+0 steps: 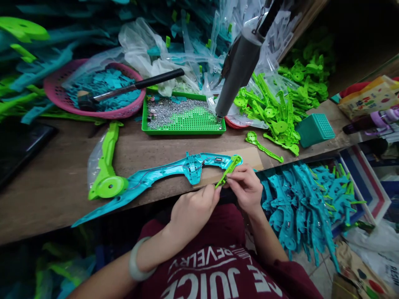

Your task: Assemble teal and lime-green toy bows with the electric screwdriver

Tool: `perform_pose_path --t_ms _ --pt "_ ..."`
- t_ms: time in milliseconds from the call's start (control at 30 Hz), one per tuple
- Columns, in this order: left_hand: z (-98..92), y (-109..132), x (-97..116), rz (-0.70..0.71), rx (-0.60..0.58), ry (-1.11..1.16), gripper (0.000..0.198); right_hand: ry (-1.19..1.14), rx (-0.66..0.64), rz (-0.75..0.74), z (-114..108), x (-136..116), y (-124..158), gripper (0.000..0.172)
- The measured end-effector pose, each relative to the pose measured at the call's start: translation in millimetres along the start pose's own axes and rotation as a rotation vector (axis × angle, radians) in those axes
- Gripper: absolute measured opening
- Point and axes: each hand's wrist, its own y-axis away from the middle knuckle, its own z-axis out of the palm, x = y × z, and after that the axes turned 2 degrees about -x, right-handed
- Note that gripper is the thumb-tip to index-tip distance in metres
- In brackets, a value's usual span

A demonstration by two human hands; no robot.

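Benchtop (162,146) shows between tray (183,132) and blue frame (193,168), both hands (193,209) pinching a green lever (229,169) near the front edge.

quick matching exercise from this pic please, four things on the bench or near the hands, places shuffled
1. hammer
2. metal screws
3. pale bracelet
4. slim green part over the long blue part's right end

A. around the left wrist
B. in the fingers of the right hand
C. lying across the pink basket
D. inside the green tray

Right pairs: 1-C, 2-D, 3-A, 4-B
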Motion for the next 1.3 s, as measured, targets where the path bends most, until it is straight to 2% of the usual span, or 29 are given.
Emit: perform_pose_path --t_ms 67,133,300,533,600,700,800,967,1067,1200,1300 --pt "1.2 1 0 -0.005 -0.010 0.059 0.053 -0.157 -0.008 0.118 2 0 0 0.010" --pt "2.9 2 -1 0.004 -0.021 0.122 0.054 -0.287 0.009 0.171 5 0 0 0.007" --pt "4.9 7 -3 -0.004 -0.039 0.261 0.055 -0.483 0.092 0.267 14 -2 6 0.020" --pt "0.3 9 1 -0.073 -0.297 0.668 0.052 -0.640 0.016 0.362 12 -7 7 0.036" --pt "0.7 9 2 -0.044 -0.277 0.649 0.052 -0.665 -0.012 0.412 11 -10 5 0.041" --pt "1.5 8 2 0.025 -0.145 0.464 0.051 -0.733 -0.031 0.440 11 -16 3 0.045" --pt "0.7 7 1 0.086 -0.028 0.276 0.050 -0.765 -0.051 0.493 10 -20 2 0.038" --pt "-0.3 4 0 0.115 0.016 0.184 0.048 -0.800 -0.098 0.544 8 -21 -2 0.027" --pt "0.6 4 -1 0.113 -0.002 0.220 0.049 -0.795 -0.108 0.551 6 -16 0 0.030" --pt "2.3 5 -3 0.096 -0.142 0.432 0.049 -0.710 -0.109 0.508 8 -8 9 0.032" --pt "4.3 4 -5 0.039 -0.214 0.563 0.046 -0.631 -0.029 0.475 13 -2 12 0.033"
